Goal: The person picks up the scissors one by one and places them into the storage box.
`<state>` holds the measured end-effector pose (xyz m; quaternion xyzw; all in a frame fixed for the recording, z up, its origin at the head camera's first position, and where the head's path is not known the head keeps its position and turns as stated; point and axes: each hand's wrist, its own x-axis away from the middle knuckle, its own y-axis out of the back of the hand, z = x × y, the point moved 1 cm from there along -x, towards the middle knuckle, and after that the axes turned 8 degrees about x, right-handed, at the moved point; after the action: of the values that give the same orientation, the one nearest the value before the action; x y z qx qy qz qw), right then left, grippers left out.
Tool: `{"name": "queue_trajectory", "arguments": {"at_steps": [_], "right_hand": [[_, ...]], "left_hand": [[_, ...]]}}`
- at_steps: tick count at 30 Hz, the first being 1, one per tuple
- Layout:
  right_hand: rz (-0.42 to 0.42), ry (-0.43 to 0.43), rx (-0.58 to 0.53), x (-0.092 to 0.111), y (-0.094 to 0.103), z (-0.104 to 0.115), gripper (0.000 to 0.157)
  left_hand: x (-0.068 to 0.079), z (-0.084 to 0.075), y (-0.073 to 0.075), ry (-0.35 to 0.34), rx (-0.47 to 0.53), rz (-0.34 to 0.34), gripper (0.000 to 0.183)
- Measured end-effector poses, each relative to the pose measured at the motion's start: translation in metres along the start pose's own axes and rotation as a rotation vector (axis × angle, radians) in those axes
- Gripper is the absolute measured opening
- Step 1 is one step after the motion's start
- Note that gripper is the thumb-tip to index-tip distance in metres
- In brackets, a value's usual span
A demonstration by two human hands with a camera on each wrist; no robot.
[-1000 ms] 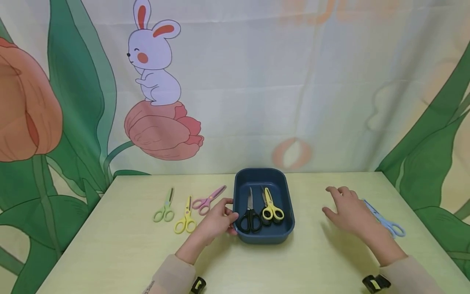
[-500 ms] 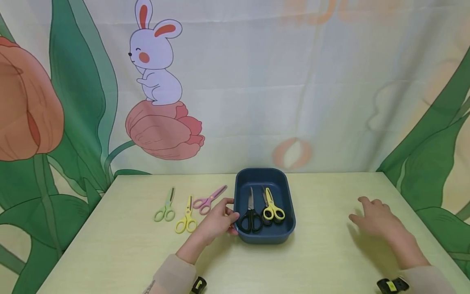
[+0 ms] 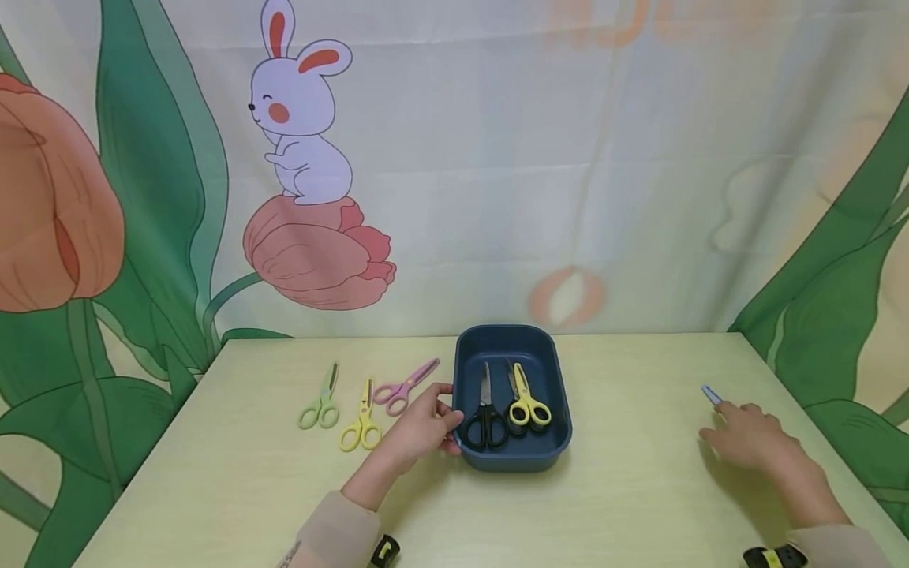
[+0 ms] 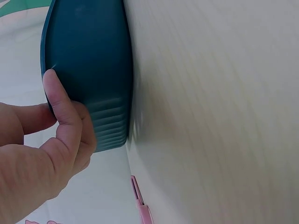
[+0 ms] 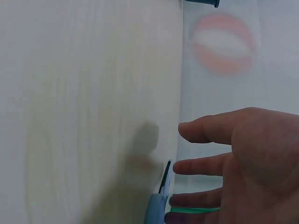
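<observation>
My left hand (image 3: 419, 428) pinches the left rim of a dark blue box (image 3: 513, 464), thumb on one side and fingers on the other. In the box lie black-handled scissors (image 3: 485, 426) and yellow scissors (image 3: 529, 412), the yellow pair over another dark-handled pair that is partly covered. On the right, my right hand (image 3: 760, 442) hovers over light blue scissors (image 3: 712, 394); only their tip shows in the head view. In the right wrist view, the fingers are extended and apart beside the blue scissors (image 5: 156, 205).
Left of the box, green scissors (image 3: 321, 406), yellow scissors (image 3: 362, 422) and pink scissors (image 3: 405, 386) lie on the pale wooden table (image 3: 611, 505). A printed curtain (image 3: 454, 158) hangs behind the table's far edge.
My right hand has moved to the right and come over the blue scissors, hiding most of them. The left hand and the box have stayed in place.
</observation>
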<state>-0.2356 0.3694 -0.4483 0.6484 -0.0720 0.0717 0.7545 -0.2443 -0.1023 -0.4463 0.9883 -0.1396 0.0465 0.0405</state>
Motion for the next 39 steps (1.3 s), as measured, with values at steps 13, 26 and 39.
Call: {"name": "queue_trajectory", "arguments": {"at_steps": [13, 26, 39], "right_hand": [[-0.016, 0.082, 0.031, -0.002, -0.006, 0.012, 0.063], [-0.048, 0.086, 0.052, -0.012, -0.013, 0.043, 0.044], [-0.068, 0.095, -0.026, -0.014, -0.016, 0.062, 0.066]], "left_hand": [[0.001, 0.000, 0.001, 0.002, -0.002, -0.003, 0.049], [0.002, -0.002, 0.001, 0.003, -0.011, -0.012, 0.050], [0.000, -0.001, 0.002, 0.000, -0.016, 0.000, 0.049]]}}
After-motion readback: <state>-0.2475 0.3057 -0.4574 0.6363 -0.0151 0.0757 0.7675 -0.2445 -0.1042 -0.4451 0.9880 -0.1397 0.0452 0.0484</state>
